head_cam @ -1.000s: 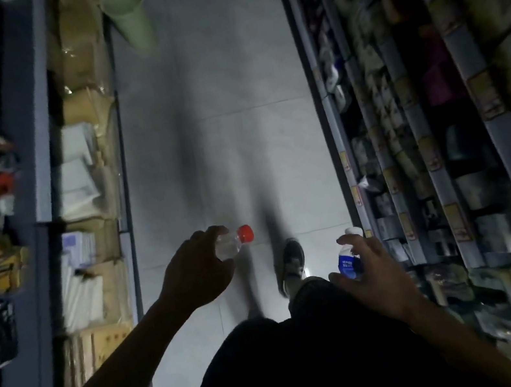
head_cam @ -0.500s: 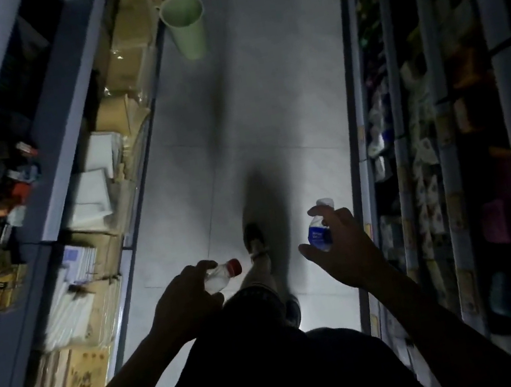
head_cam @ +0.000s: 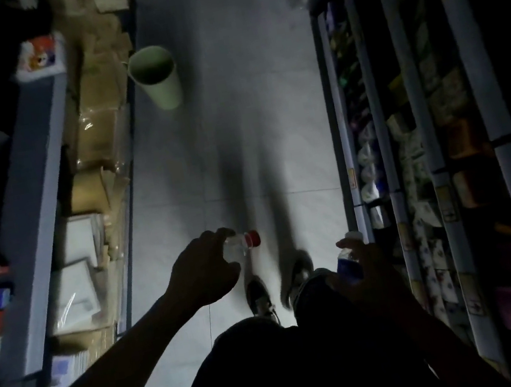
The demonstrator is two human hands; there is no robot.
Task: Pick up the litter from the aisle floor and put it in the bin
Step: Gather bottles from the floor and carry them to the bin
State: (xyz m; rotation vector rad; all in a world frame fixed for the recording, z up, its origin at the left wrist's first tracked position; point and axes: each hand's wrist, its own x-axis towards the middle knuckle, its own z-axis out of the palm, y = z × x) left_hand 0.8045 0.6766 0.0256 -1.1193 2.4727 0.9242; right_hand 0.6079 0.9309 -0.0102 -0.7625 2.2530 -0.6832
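While each hand's grip (head_cam: 203, 265) (head_cam: 367, 264) holds a bottle (head_cam: 239, 247) (head_cam: 347, 259), the green bin (head_cam: 159, 80) stands ahead.

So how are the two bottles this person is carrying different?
The left bottle has a red cap and looks clear, with no label showing; the right bottle has a white cap and a blue label. The left one lies nearly sideways in the left hand; the right one stands more upright in the right hand. Both are small plastic bottles.
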